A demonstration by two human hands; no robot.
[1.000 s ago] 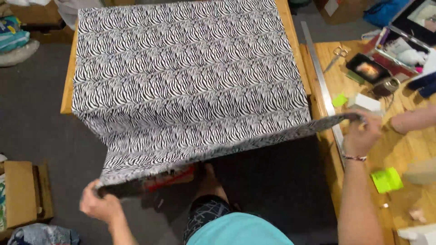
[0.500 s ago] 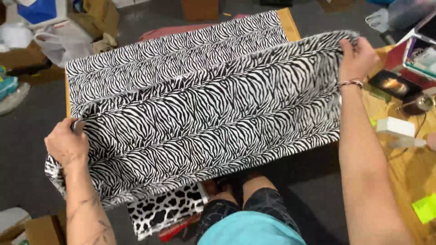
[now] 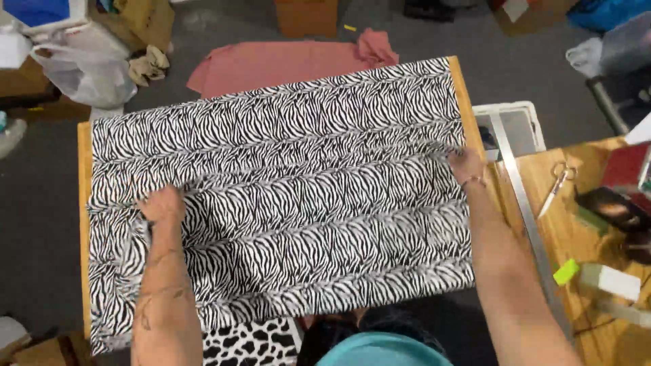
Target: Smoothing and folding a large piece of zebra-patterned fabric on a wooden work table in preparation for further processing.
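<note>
A large sheet of black-and-white zebra-striped fabric (image 3: 291,196) lies spread over a wooden surface (image 3: 84,163), folded so that an upper layer covers most of it and hangs a little past the near edge. The left hand (image 3: 161,203) rests palm down on the cloth near its left side, fingers flat, its grip closed around nothing. The right hand (image 3: 466,165) presses on the right edge of the folded layer, fingertips on the cloth; whether it pinches the edge I cannot tell.

The fabric looks thin, soft and light, limp enough to slump and crease, so it would likely handle best when taken at its corners or along a folded edge, with both hands well apart. Its long axis runs left to right across the surface, and the stripe bands follow the same line.

A pair of scissors (image 3: 557,184) and a long metal ruler (image 3: 525,203) lie on a neighbouring wooden bench to the right.
</note>
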